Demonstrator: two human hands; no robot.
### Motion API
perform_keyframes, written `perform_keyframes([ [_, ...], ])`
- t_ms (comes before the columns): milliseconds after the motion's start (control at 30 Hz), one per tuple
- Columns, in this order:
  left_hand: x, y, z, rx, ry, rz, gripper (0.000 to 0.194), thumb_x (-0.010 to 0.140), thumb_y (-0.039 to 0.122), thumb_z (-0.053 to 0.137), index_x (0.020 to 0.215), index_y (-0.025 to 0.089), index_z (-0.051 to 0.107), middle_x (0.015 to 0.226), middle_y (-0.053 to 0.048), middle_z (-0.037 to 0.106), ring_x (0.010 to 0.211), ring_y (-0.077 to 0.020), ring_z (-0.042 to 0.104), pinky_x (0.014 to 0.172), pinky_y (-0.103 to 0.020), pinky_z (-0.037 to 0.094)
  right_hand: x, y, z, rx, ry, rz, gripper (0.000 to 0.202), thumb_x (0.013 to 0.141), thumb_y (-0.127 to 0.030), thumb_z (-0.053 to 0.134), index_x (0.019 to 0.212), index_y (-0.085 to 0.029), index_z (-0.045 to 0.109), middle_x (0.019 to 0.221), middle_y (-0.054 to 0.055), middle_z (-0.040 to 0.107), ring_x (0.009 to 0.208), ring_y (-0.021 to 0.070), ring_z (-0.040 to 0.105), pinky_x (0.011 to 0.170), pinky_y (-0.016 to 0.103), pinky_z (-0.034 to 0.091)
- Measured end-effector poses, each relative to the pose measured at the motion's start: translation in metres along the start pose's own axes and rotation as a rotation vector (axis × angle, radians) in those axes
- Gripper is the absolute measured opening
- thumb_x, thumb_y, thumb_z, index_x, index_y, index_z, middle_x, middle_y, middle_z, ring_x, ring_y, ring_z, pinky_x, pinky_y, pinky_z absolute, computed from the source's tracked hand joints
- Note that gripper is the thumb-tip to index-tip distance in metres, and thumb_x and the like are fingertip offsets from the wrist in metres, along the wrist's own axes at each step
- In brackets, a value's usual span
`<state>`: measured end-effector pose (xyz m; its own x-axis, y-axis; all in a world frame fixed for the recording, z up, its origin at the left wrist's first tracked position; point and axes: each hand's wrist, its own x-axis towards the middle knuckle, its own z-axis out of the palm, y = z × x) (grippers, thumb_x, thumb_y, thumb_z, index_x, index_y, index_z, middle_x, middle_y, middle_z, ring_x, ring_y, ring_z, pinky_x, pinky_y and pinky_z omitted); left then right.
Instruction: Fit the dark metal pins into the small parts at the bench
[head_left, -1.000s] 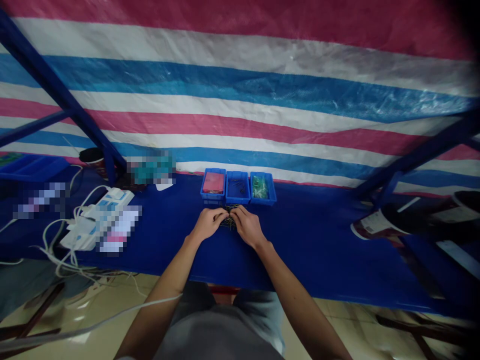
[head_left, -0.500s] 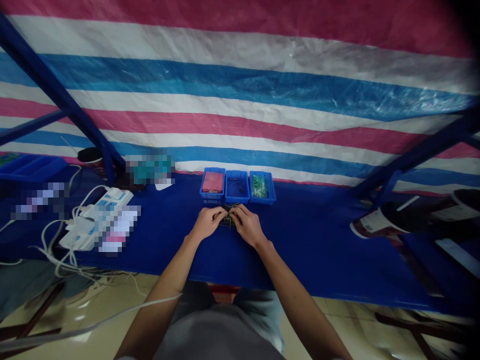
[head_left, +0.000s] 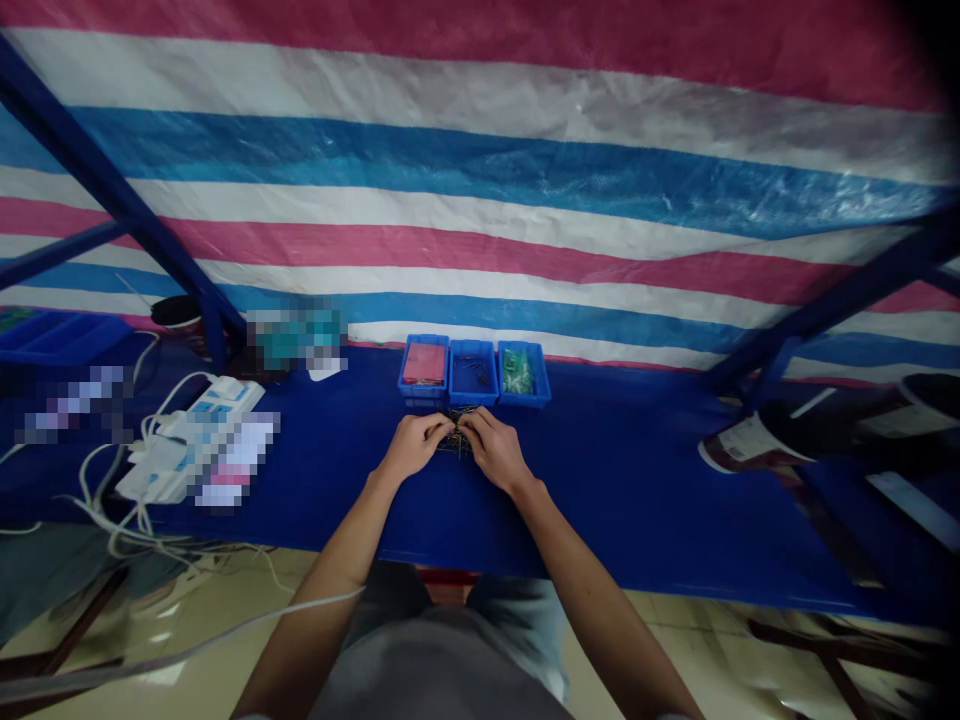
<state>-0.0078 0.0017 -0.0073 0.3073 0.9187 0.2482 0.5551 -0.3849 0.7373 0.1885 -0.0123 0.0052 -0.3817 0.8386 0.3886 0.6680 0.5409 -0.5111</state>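
My left hand [head_left: 412, 443] and my right hand [head_left: 495, 447] meet over a small pile of thin dark and brassy pieces [head_left: 454, 442] on the blue table. The fingertips of each hand are pinched together; whatever they hold is too small to make out. Just beyond them stand three blue bins side by side. The left bin [head_left: 426, 394] holds pink pieces, the middle bin [head_left: 472, 398] has a few thin dark pieces, and the right bin [head_left: 525, 401] contains green and clear items.
White power strips [head_left: 217, 410] with tangled cables lie at left, beside a blue tray [head_left: 67, 340]. Dark tubs, one with a white label [head_left: 750, 444], stand at right. Blue metal posts [head_left: 112, 190] frame a striped sheet [head_left: 480, 240] behind the table [head_left: 615, 500].
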Motion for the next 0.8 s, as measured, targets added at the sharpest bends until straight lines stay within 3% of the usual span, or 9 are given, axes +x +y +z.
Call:
perform_keyframes([
  [600,-0.0001,-0.0004,-0.0001,0.004,0.016,0.002,0.033,0.096,0.038,0.052,0.086,0.014,0.073,0.052,0.005,0.045,0.051,-0.0089,0.037,0.056,-0.022,0.029,-0.0012,0.0023,0.0019,0.008,0.001,0.007,0.02,0.103,-0.032,0.045,0.108,-0.023,0.062,0.097,0.005,0.065,0.082,0.0153,0.064,0.069,0.025,0.044],
  [800,0.0002,-0.0008,0.0001,0.005,0.011,-0.002,0.032,0.095,0.037,0.053,0.086,0.015,0.073,0.052,0.005,0.044,0.05,-0.0087,0.036,0.056,-0.022,0.029,-0.0006,0.0014,0.0011,0.024,0.005,0.0,0.018,0.102,-0.027,0.046,0.107,-0.023,0.062,0.098,0.004,0.065,0.08,0.0145,0.063,0.067,0.024,0.043],
])
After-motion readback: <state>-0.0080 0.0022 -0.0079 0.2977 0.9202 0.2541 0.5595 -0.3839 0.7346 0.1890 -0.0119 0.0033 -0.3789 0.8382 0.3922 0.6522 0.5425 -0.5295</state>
